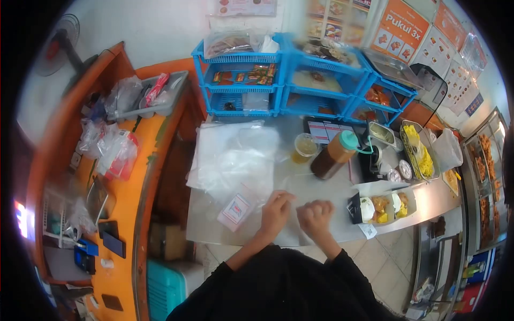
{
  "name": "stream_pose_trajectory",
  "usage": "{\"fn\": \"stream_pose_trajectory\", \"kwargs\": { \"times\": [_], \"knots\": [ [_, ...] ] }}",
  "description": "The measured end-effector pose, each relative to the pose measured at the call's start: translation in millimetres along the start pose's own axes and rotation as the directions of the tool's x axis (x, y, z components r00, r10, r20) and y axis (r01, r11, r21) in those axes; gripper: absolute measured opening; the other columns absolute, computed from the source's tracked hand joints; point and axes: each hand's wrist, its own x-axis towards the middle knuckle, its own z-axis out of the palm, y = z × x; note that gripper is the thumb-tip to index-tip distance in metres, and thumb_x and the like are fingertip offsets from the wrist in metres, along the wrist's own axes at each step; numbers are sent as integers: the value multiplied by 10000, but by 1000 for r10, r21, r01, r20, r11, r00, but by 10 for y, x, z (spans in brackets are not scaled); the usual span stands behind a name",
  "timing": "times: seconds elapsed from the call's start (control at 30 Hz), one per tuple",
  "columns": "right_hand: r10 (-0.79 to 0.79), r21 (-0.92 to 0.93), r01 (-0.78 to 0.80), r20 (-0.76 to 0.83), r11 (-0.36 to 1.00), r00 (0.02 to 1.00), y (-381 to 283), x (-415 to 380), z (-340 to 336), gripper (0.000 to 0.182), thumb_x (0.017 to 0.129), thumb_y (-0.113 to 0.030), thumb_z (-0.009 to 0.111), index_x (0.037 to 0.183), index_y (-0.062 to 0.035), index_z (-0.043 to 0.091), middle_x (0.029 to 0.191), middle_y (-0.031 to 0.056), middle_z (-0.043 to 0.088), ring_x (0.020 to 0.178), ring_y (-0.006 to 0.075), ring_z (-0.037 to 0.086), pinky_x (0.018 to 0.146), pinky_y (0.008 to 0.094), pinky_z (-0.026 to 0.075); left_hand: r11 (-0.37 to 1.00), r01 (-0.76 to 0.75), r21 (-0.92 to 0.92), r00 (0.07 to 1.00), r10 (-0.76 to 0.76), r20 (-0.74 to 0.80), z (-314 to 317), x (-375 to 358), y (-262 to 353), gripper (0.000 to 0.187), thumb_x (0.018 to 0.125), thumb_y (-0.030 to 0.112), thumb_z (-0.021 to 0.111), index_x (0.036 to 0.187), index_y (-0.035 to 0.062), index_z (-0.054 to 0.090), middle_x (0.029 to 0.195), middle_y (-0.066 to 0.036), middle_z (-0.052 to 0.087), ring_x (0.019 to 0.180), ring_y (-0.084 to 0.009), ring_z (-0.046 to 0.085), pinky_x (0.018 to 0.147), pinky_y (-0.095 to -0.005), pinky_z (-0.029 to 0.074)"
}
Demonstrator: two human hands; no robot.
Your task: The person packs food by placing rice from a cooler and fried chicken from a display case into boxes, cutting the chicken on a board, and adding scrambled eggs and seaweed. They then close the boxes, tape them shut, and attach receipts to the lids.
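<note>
Over the front of the metal counter, my left hand is closed, its fingers curled and pointing toward the right. Just beside it, a small gap apart, my right hand makes a loose fist. Whatever may be inside either hand is hidden. Left of my left hand lies a small packet with a red and blue label. A stack of clear plastic bags spreads behind it. Right of my right hand stand open food boxes with rice, fried pieces and yellow bits. Behind my hands are a sauce bottle and a lidded cup.
Blue shelf racks line the counter's back. A wire basket of yellow food and a metal container stand at the right, near a glass display case. An orange counter with phones and bags runs along the left.
</note>
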Motion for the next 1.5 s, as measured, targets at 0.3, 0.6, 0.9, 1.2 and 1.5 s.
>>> {"fn": "stream_pose_trajectory", "kwargs": {
  "times": [0.3,0.6,0.9,1.2,1.5],
  "knots": [
    [-240,234,124,576,964,781,82,131,101,374,684,-378,599,995,-169,599,1229,77,405,1212,399,156,929,624,110,972,-226,-69,913,236,332,-153,302,-97,356,685,157,646,1022,98,546,999,-78,527,903,-241,538,733,-323,444],
    [-261,529,-351,768,772,585,264,573,-150,526,726,-552,526,849,-53,634,940,129,602,970,253,530,987,501,185,983,138,-119,740,-23,672,-97,238,-353,503,673,266,688,1095,59,509,991,-65,524,872,-196,536,782,-286,428],
    [168,55,275,898,-960,408,1091,809,505,839,613,-497,678,1187,-15,301,1116,171,406,1026,329,427,910,472,359,222,643,-733,760,-306,573,131,326,-820,479,798,288,480,1211,68,379,1004,-152,528,836,-226,555,744,-343,458],
    [-161,-221,623,975,-750,152,1415,1025,534,786,576,-311,740,1139,20,303,1091,201,371,1002,329,434,864,433,448,230,695,-681,710,-364,602,203,263,-763,520,835,357,446,1230,68,269,1042,-143,500,817,-196,529,743,-339,445],
    [588,664,-256,745,-703,315,762,693,223,531,758,-336,566,1173,-64,380,1115,111,482,1028,239,486,876,368,409,965,78,-251,934,18,358,-183,355,-253,670,670,124,687,1247,36,357,1146,-121,489,1015,-228,472,860,-326,394]
  ]
}}
